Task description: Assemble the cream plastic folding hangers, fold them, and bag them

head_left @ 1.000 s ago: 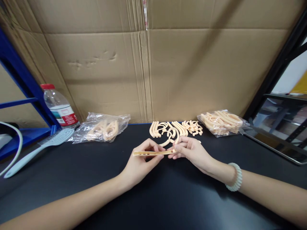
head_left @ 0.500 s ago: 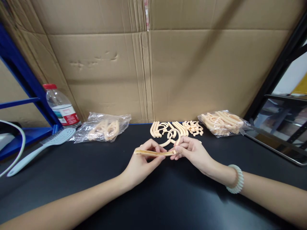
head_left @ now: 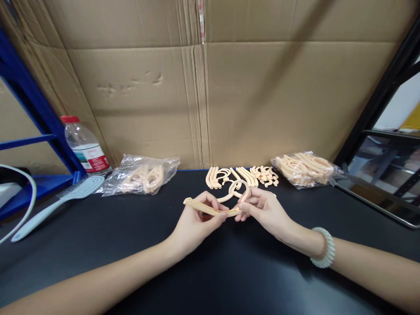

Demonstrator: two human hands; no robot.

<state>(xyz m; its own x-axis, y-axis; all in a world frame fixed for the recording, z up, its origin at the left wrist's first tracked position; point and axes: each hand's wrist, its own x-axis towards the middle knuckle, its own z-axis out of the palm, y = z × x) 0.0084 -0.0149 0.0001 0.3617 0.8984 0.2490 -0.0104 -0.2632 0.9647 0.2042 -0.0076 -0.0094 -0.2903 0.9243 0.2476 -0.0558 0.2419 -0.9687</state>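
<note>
My left hand (head_left: 193,225) pinches a long, slightly curved beige plastic strip (head_left: 199,206) between thumb and fingers. In my right hand (head_left: 271,212) is a beige curved plastic piece (head_left: 246,189), bent into an open loop. The two pieces meet at the strip's right end, by my right fingertips; whether they are joined cannot be made out. Just behind the hands, another beige curved piece (head_left: 225,198) lies on the black table (head_left: 249,275), partly hidden. Farther back are rows of beige strips (head_left: 213,178) and a small pile of hook-like bits (head_left: 265,175).
Clear bags of beige parts lie at the back left (head_left: 144,177) and back right (head_left: 303,168). On the left are a pale blue hairbrush (head_left: 65,199), a red-capped bottle (head_left: 87,146) and a white cable (head_left: 33,197). A dark tablet-like panel (head_left: 377,201) leans right. Cardboard (head_left: 203,100) stands behind.
The strip in my left hand has tilted, its right end now lower and its side more visible. The looped piece has turned slightly in my right hand. Both hands stay almost in place.
</note>
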